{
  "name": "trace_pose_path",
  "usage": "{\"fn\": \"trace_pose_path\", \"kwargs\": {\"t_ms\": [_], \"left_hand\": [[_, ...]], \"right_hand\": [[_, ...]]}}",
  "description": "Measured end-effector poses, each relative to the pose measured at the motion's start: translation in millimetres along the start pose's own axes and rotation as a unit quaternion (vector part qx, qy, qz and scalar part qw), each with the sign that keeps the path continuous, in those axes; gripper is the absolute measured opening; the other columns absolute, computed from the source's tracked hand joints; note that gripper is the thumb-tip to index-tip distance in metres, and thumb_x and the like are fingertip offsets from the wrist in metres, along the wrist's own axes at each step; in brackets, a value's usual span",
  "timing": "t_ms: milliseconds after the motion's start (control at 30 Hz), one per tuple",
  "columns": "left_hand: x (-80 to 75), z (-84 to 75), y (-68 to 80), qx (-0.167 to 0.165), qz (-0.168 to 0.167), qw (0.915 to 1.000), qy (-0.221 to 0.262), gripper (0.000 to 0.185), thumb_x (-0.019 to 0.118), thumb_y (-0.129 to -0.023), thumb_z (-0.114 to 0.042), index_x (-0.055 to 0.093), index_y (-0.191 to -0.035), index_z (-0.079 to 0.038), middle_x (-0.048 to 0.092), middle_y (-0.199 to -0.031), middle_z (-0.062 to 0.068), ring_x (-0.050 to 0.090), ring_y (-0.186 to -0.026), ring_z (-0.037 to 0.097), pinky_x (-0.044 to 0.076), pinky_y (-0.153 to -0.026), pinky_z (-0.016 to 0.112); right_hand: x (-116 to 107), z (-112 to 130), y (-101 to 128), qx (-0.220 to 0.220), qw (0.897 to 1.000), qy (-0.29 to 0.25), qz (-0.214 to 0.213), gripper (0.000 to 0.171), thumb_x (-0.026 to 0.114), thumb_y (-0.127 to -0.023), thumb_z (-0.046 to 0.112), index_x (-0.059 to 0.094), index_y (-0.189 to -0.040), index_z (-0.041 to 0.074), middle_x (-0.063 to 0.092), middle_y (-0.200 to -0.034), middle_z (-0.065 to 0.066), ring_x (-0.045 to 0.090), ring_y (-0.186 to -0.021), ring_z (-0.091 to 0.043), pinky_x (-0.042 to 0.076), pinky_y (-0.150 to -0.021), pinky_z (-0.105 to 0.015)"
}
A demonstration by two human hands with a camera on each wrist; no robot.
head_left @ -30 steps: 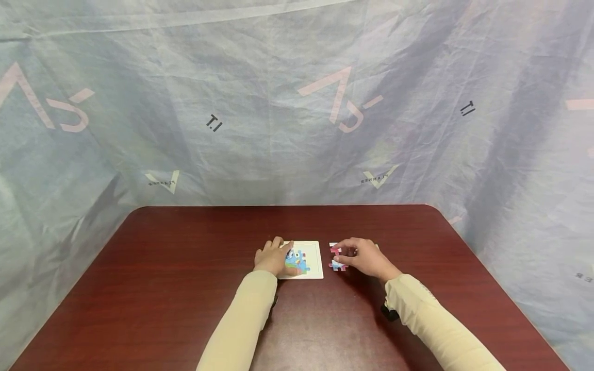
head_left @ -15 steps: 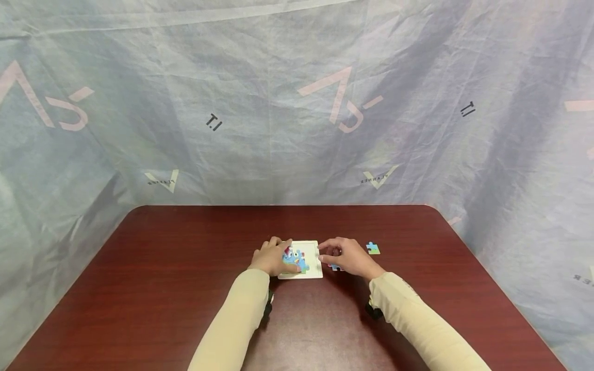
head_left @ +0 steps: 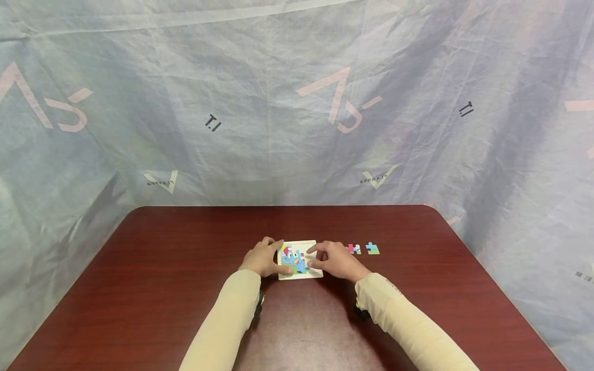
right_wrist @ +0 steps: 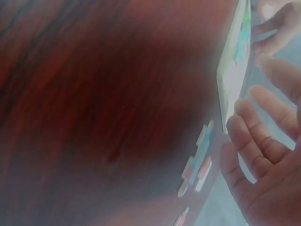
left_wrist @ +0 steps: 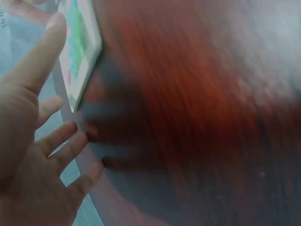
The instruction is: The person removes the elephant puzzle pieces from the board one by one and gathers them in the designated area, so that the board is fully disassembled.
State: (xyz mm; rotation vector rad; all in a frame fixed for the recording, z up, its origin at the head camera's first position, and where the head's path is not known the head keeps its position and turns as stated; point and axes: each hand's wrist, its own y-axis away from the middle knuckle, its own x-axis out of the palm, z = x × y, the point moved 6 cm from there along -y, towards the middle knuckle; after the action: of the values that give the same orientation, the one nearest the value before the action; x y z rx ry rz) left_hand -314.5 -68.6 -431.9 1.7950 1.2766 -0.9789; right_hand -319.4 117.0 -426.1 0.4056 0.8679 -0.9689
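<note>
A small white-framed jigsaw board [head_left: 300,242] lies on the table with a blue cartoon figure [head_left: 296,262] partly assembled on it. My left hand [head_left: 261,259] is at the board's left side, fingers spread near the top corner and thumb over the lower left. My right hand [head_left: 342,261] reaches over the right part of the board, thumb and index finger apart with no piece showing between them. In the right wrist view that palm [right_wrist: 277,188] faces the board, its fingers loosely extended.
Loose jigsaw pieces lie right of the board: a pink and white one [head_left: 352,249] and a blue and green one [head_left: 373,249]. The right wrist view shows a blue piece [right_wrist: 201,150] which the right hand hides from the head view. A grey curtain [head_left: 278,129] hangs behind the table.
My right hand has moved left from the loose pieces to over the board. The left hand has shifted slightly left, uncovering more of the picture, including a red part at its upper left.
</note>
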Motion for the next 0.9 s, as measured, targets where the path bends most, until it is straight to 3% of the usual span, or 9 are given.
{"fn": "trace_pose_path", "kwargs": {"t_ms": [133,467,700,900], "left_hand": [[3.1,0.2,1.3,0.011,0.009,0.9994,-0.032,0.092,0.084,-0.082,-0.048,0.044,-0.155,-0.01,0.044,-0.149,0.018,0.043,-0.134,0.037,0.038,-0.107,0.056],[1.4,-2.6,3.9,0.015,0.001,0.9989,-0.044,0.089,0.087,-0.08,-0.043,0.048,-0.153,-0.011,0.047,-0.144,0.016,0.046,-0.13,0.036,0.04,-0.105,0.056],[1.2,-4.3,2.1,0.001,0.01,0.9991,-0.041,0.09,0.088,-0.079,-0.042,0.047,-0.153,-0.012,0.046,-0.145,0.016,0.045,-0.131,0.035,0.041,-0.105,0.055],[1.5,-3.2,0.8,-0.012,0.026,0.999,-0.034,0.089,0.087,-0.081,-0.043,0.046,-0.154,-0.012,0.044,-0.147,0.016,0.043,-0.133,0.035,0.04,-0.106,0.054]], "right_hand": [[4.5,4.8,-2.9,0.004,1.0,0.016,0.0,0.027,0.075,-0.094,0.017,0.073,-0.118,0.005,0.062,-0.077,0.001,0.053,-0.063,-0.01,0.047,-0.06,-0.028],[11.6,7.7,-9.4,0.026,0.997,0.072,-0.023,0.031,0.081,-0.089,0.022,0.076,-0.117,0.011,0.057,-0.073,0.002,0.047,-0.062,-0.01,0.041,-0.057,-0.027],[14.8,7.1,-11.9,0.055,0.995,0.084,-0.028,0.036,0.078,-0.092,0.029,0.073,-0.125,0.014,0.057,-0.088,-0.001,0.052,-0.079,-0.014,0.045,-0.063,-0.032],[17.1,9.5,-16.4,0.032,0.994,0.103,-0.022,0.034,0.078,-0.091,0.027,0.075,-0.122,0.013,0.059,-0.091,-0.006,0.052,-0.085,-0.019,0.048,-0.067,-0.036]]}}
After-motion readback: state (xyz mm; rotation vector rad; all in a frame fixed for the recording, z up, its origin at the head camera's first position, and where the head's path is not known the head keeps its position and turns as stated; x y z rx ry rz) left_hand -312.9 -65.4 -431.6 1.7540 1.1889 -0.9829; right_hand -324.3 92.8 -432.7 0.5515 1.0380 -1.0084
